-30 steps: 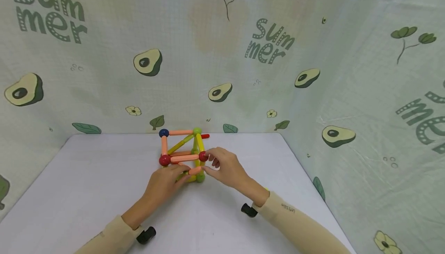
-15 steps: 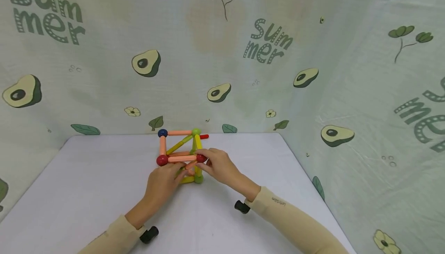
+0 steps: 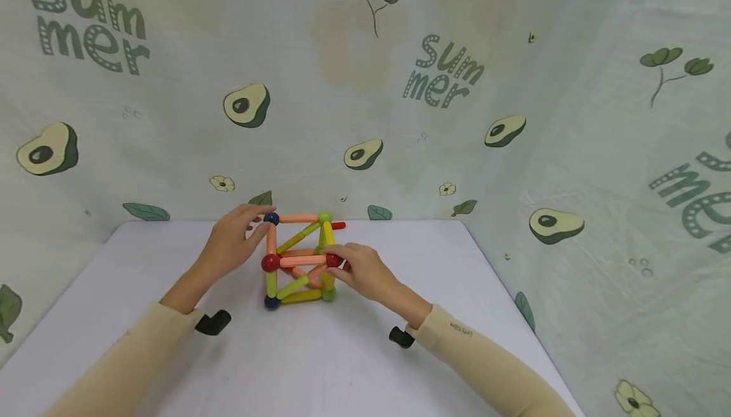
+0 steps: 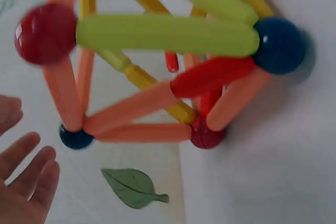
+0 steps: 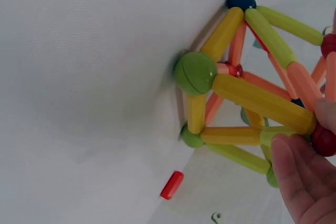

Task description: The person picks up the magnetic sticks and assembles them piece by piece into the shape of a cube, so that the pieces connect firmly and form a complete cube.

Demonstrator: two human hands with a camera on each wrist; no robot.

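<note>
A cube-like frame of magnetic sticks [image 3: 302, 261] and balls stands on the table, with diagonal sticks across several faces. My right hand [image 3: 367, 272] pinches the red ball [image 5: 324, 140] at its upper front right corner. A diagonal of a lime stick [image 3: 293, 287] and an orange stick [image 5: 304, 85] runs across the front face to that ball. My left hand [image 3: 231, 244] is beside the navy ball [image 3: 271, 219] at the upper back left corner. In the left wrist view its loosely spread fingers [image 4: 31, 177] are apart from that navy ball [image 4: 76, 136].
A loose red stick [image 5: 171, 184] lies on the white table [image 3: 400, 366] behind the frame's right side. A patterned cloth [image 3: 297, 55] hangs behind the table and along its right side.
My left hand has left the front lower part of the frame and moved up and back to the upper left corner. My right hand has closed in on the upper right red ball.
</note>
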